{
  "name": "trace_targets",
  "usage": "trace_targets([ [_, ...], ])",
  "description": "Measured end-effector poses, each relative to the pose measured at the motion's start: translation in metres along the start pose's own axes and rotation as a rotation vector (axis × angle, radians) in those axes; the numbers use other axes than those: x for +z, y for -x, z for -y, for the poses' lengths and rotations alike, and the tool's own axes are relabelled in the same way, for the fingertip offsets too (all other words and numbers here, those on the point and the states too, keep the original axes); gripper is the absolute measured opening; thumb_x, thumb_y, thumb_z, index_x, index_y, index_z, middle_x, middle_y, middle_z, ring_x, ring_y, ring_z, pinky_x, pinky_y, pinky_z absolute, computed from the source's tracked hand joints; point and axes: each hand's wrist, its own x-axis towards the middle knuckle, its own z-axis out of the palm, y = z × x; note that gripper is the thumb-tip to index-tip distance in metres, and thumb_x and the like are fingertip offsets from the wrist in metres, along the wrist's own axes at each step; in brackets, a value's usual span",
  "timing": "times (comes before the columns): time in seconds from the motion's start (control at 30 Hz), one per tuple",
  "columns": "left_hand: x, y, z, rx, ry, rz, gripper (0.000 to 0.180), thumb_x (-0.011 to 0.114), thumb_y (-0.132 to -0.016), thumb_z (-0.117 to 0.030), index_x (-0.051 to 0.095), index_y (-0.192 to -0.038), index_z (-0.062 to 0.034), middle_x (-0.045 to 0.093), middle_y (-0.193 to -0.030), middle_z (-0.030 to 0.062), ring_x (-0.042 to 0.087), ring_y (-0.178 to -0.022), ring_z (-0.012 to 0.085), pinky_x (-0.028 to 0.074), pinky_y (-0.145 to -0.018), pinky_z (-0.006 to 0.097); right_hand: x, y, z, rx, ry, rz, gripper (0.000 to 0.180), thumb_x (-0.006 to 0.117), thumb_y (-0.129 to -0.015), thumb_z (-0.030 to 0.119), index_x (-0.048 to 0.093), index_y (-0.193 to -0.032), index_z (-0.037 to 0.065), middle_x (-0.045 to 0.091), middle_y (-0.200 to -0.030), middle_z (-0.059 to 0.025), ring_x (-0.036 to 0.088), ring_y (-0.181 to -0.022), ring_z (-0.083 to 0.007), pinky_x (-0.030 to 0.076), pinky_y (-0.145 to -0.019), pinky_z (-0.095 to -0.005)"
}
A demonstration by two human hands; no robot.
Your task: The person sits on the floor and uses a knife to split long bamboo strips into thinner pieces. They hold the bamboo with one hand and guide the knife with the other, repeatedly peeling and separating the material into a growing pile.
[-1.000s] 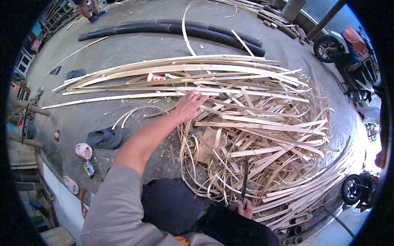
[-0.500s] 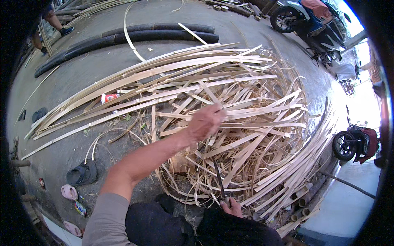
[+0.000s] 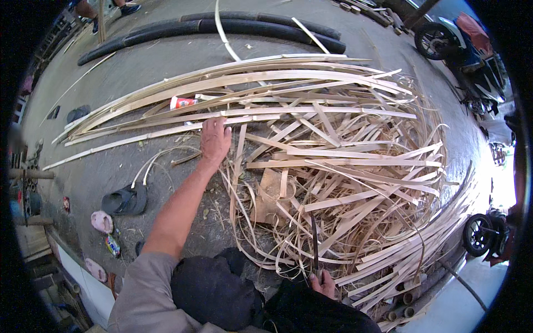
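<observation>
My left hand [image 3: 215, 140] reaches forward to the near side of the long bamboo strips. Its fingers are bent over a pale bamboo strip [image 3: 139, 137], which runs from the far left toward the heap. Low in front of me, close to my lap, my right hand [image 3: 324, 284] is closed round the handle of a knife [image 3: 315, 241]. The dark, narrow blade points away from me, over the tangled bamboo shavings [image 3: 355, 222]. Part of the handle is hidden in that hand.
Two dark bamboo poles [image 3: 233, 29] lie beyond the strips. A red and white cup [image 3: 183, 102] sits among them. Dark sandals [image 3: 125, 200] and pink ones [image 3: 101, 222] are at the left. Motorbikes [image 3: 436, 41] stand at the right; another person's legs [image 3: 89, 11] show far left.
My left hand has moved left, from above the heap to the long strips. My right hand still holds the knife low. The whole view has shifted a little.
</observation>
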Motion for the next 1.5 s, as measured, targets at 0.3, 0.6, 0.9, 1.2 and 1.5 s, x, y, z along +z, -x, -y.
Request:
trace_targets([
  [0.3,0.001,-0.01,0.047,0.008,-0.162,0.197,0.042,0.074,-0.083,-0.031,0.062,-0.117,-0.0087,0.055,-0.117,0.0134,0.052,-0.113,0.0337,0.041,-0.102,0.049,0.002,-0.011,0.008,0.099,0.088,0.067,0.026,0.072,-0.089,0.02,0.062,-0.102,0.001,0.063,-0.074,-0.0142,0.057,-0.066,-0.0244,0.046,-0.064,-0.0388],
  [0.6,-0.034,-0.004,0.05,0.121,-0.078,0.184,0.027,0.061,-0.094,-0.037,0.065,-0.095,-0.0102,0.064,-0.088,0.0076,0.061,-0.091,0.0275,0.043,-0.082,0.045,0.003,-0.005,0.003,0.056,0.145,-0.023,0.036,0.073,-0.088,0.026,0.062,-0.113,0.003,0.064,-0.085,-0.0194,0.062,-0.079,-0.0317,0.047,-0.073,-0.0431],
  [0.9,-0.127,0.021,0.024,0.101,-0.069,0.298,0.049,0.065,-0.088,-0.055,0.064,-0.074,-0.0088,0.066,-0.07,0.0075,0.065,-0.067,0.0276,0.05,-0.063,0.041,-0.009,-0.033,0.01,-0.115,0.095,0.107,0.032,0.072,-0.088,0.023,0.061,-0.109,0.002,0.066,-0.077,-0.018,0.065,-0.07,-0.0344,0.049,-0.065,-0.0431],
  [1.2,-0.149,0.056,0.023,0.219,0.043,0.314,0.06,0.065,-0.082,-0.067,0.059,-0.068,-0.0095,0.06,-0.061,0.0091,0.064,-0.06,0.0309,0.051,-0.057,0.045,-0.043,-0.039,-0.011,-0.3,0.222,-0.058,0.028,0.073,-0.086,0.021,0.059,-0.104,0.005,0.066,-0.074,-0.0154,0.064,-0.064,-0.0358,0.05,-0.059,-0.0411],
  [1.5,-0.104,0.118,0.032,0.204,-0.034,0.634,0.055,0.053,-0.094,-0.06,0.064,-0.078,-0.0093,0.059,-0.085,0.0094,0.06,-0.089,0.0299,0.049,-0.077,0.046,-0.051,-0.054,0.062,-0.265,-0.115,0.179,0.04,0.062,-0.095,0.021,0.051,-0.126,-0.001,0.054,-0.068,0.0001,0.05,-0.055,-0.0087,0.04,-0.05,-0.0249],
])
